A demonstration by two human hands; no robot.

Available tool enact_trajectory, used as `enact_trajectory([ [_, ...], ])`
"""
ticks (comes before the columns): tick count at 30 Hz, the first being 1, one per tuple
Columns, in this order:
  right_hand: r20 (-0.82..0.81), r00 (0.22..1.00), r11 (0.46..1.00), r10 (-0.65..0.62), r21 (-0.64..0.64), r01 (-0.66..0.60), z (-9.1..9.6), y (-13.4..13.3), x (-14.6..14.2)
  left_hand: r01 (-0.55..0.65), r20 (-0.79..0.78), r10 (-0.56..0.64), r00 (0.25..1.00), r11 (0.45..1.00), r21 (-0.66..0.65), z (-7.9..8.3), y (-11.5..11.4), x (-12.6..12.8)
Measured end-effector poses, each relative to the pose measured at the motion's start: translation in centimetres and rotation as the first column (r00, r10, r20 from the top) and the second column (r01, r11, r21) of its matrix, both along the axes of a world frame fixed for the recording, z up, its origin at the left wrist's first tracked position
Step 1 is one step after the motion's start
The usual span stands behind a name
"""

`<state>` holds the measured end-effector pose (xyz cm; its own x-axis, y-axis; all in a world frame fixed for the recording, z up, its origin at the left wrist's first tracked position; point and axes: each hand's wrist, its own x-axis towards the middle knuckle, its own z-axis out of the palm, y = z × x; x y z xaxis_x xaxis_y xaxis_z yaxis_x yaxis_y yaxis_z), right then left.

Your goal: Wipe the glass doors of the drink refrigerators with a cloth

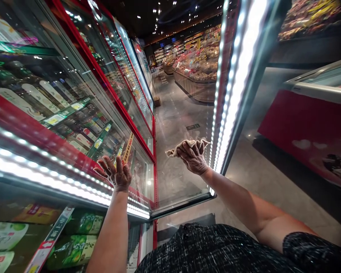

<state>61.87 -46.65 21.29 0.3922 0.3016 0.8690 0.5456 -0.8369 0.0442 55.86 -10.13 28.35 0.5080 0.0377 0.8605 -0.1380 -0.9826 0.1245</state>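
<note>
My right hand (193, 159) presses a crumpled beige cloth (172, 152) against the glass door (179, 185), which is swung open in front of me. The cloth sticks out past the fingertips on both sides. A bright light strip (238, 87) runs down the door's right edge, beside that hand. My left hand (115, 175) is raised with its fingers spread and nothing in it. It is beside the lit edge of the red-framed fridge on the left; I cannot tell whether it touches the glass there. A yellow strip label (127, 149) shows just beyond its fingers.
Bottles stand on shelves (65, 113) behind glass on the left. Green packs (76, 248) lie at the lower left. A red chest freezer (304, 125) stands at the right. Through the glass, an aisle floor (170, 102) runs back past a goods-laden display counter (199, 81).
</note>
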Motion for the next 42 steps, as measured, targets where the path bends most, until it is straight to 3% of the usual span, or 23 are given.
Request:
enact_trajectory([
  [4, -0.074, 0.997, 1.0, -0.004, 0.005, 0.004, -2.9, -0.9, -0.1, 0.0, -0.02, -0.002, 1.0, 0.998, -0.065, -0.1, -0.2, 0.0],
  [6, -0.071, 0.997, 1.0, 0.011, 0.003, -0.011, -3.3, -1.7, 0.2, -0.005, -0.041, 0.001, 0.999, 0.996, -0.084, 0.0, -0.2, 0.0],
  [13, -0.135, 0.989, 0.992, -0.053, 0.103, 0.067, 0.4, -4.2, 2.2, -0.04, -0.041, 0.037, 0.998, 0.995, -0.086, 0.2, -0.7, 0.0],
  [20, -0.09, 0.996, 0.994, 0.003, 0.108, 0.007, -0.4, -6.0, 2.5, -0.036, -0.053, 0.028, 0.998, 0.986, -0.162, 0.5, -1.7, -0.1],
  [26, -0.123, 0.992, 0.969, -0.028, 0.241, 0.057, 3.4, -7.2, 4.0, -0.04, -0.078, 0.024, 0.997, 0.977, -0.209, 1.0, -5.2, -0.3],
  [29, -0.115, 0.993, 0.963, 0.003, 0.266, 0.028, 2.6, -7.0, 3.9, -0.038, -0.029, 0.033, 0.999, 0.978, -0.206, 1.2, -7.3, 0.0],
  [33, -0.081, 0.997, 0.966, 0.017, 0.257, 0.004, 1.1, -7.1, 2.9, 0.043, -0.124, -0.066, 0.99, 0.982, -0.184, 1.3, -9.1, 0.7],
  [36, 0.026, 1.0, 0.978, -0.006, 0.208, 0.0, 3.4, -7.9, 2.7, 0.021, -0.167, -0.053, 0.985, 0.982, -0.186, 1.2, -9.7, 1.2],
  [39, 0.125, 0.982, 0.974, -0.139, 0.198, 0.113, 7.0, -9.0, 2.7, -0.026, -0.181, -0.012, 0.983, 0.978, -0.207, 0.9, -9.8, 1.6],
  [42, 0.119, 0.962, 0.957, -0.244, 0.188, 0.219, 8.1, -9.7, 2.5, -0.042, -0.176, 0.002, 0.984, 0.974, -0.221, 0.5, -9.8, 1.6],
])
